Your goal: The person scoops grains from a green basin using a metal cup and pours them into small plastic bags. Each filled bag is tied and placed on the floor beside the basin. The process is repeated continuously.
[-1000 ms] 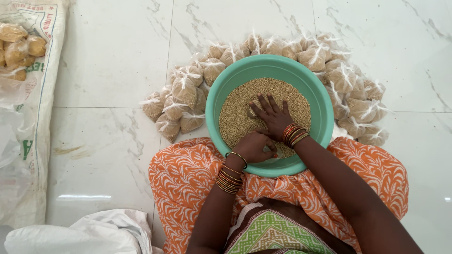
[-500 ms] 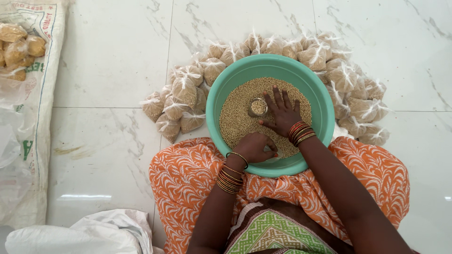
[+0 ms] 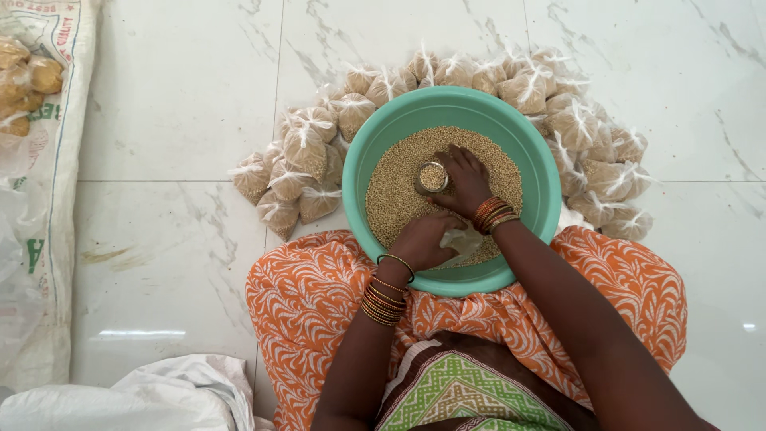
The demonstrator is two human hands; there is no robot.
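Far left: woven white sack [image 3: 40, 239] flat along the floor edge, green and red print on it, not legible enough to matter. Small clear packets of tan goods [image 3: 28, 76] lying on its upper end. Bottom left: crumpled white bag [image 3: 136, 395], unprinted as far as visible.

Left of basin: heap of knotted clear packets [image 3: 295, 172], each filled with pale grain, twisted tops, no labels. Row curving behind the basin and down its right side [image 3: 590, 152].

Centre: teal round basin [image 3: 383, 144] resting against orange patterned lap [image 3: 303, 295], grain [image 3: 395, 191] spread across its bottom.

Left hand [image 3: 419, 239] curled shut on a thin clear plastic bag [image 3: 463, 243] at the near side of the basin, fingers pinching its mouth. Right hand [image 3: 467, 179] wrapped around a small metal measuring cup [image 3: 432, 176], brimming with grain, standing in the pile just beyond the bag.

Judgement on the step: best kept level on the lift, with the bag mouth held well open and low over the basin so strays fall back into the grain. Tip slowly over the bag's lip; a heaped cup likely to shed at the rim.

Right: bare marble tile [image 3: 702, 96], grey veining.
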